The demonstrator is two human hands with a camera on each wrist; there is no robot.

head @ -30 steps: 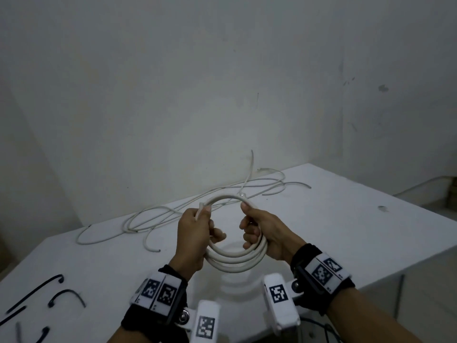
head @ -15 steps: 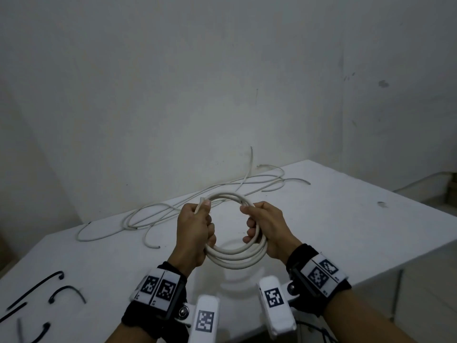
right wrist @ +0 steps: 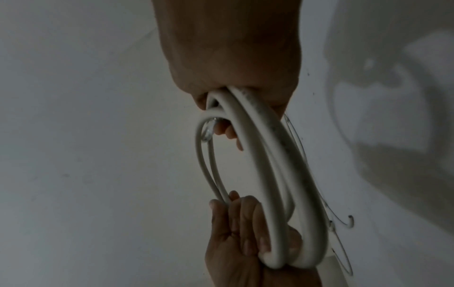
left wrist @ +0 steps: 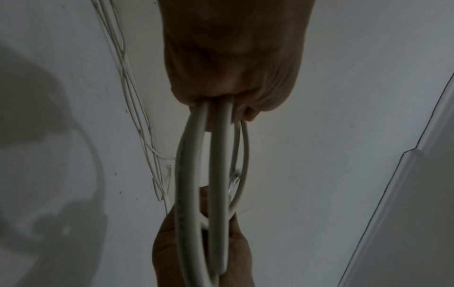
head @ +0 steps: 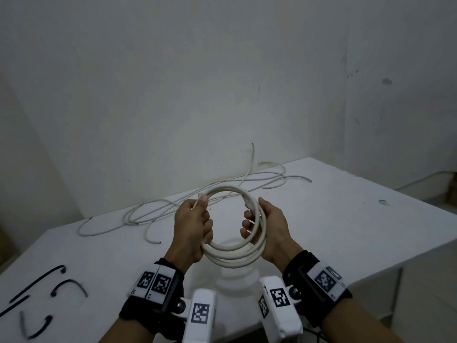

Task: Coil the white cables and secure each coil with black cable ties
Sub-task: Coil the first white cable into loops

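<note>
While the left hand [head: 191, 226] and right hand [head: 268, 225] clasp opposite sides, the springy white coil [head: 235, 253], perhaps 3 loops, needs gripping across all turns.

One cable coil [head: 235, 251], five black ties [head: 69, 288], two hands [head: 191, 226].

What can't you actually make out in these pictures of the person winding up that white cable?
- Coil: where it passes inside the left hand and right hand, the fingers cover it in every view, so the loop count is uncertain.
- Black cable ties: head view, the left frame edge cuts some off, so their number is unclear.
- Loose cables: head view, too thin and tangled to count.
- Both wrist views: dark and blurred; the clear connector shows no detail.
</note>
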